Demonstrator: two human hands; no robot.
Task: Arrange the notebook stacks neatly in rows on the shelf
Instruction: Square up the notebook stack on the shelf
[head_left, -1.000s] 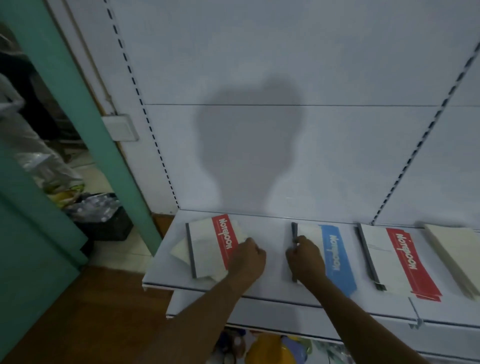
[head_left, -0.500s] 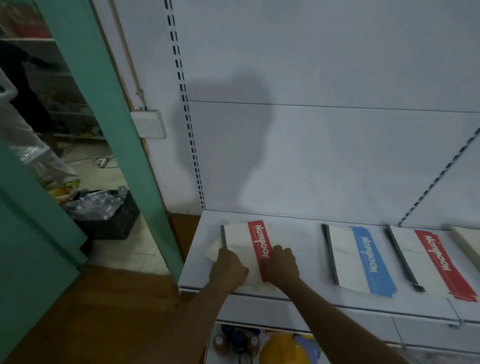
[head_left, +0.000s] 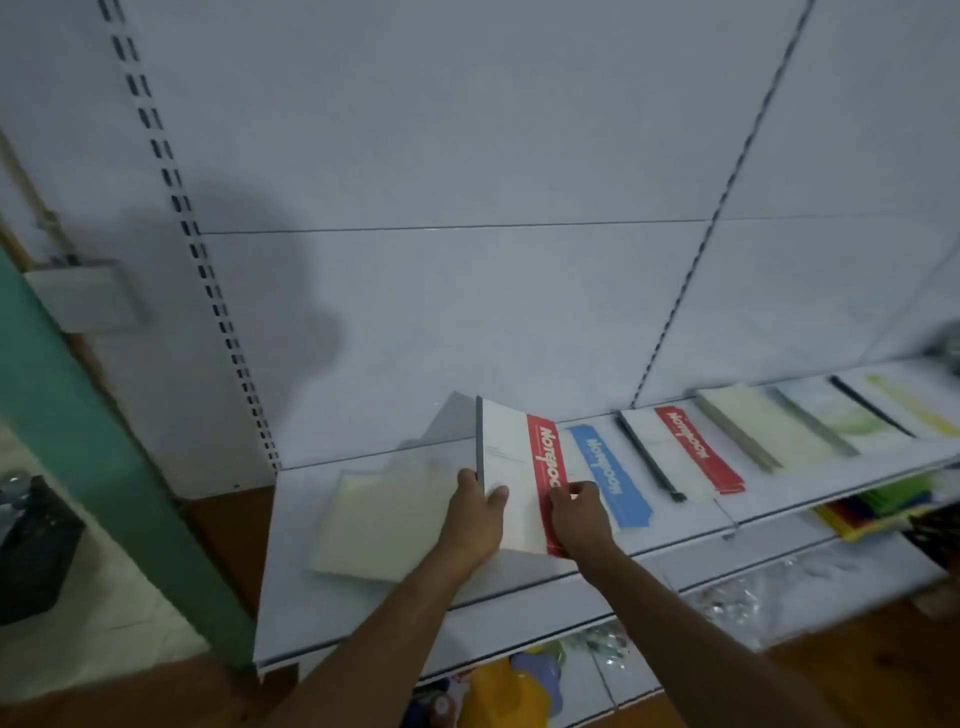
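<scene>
The red-banded notebook (head_left: 519, 478) looks light, thin and floppy, best held by both side edges. It is tilted up off the shelf (head_left: 291, 571), just left of the blue-banded notebook (head_left: 608, 478). The left hand (head_left: 475, 514) pinches its spine edge; the right hand (head_left: 579, 512) pinches its red band

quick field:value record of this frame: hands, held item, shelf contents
left hand: grips the dark spine edge of the red-band notebook
right hand: pinches its red band
red-band notebook: held by both hands, tilted up above the shelf
cream stack: flat on the shelf, left of the hands
blue-band notebook: flat, right of the held one
shelf: more notebooks in a row to the right, blurred
</scene>
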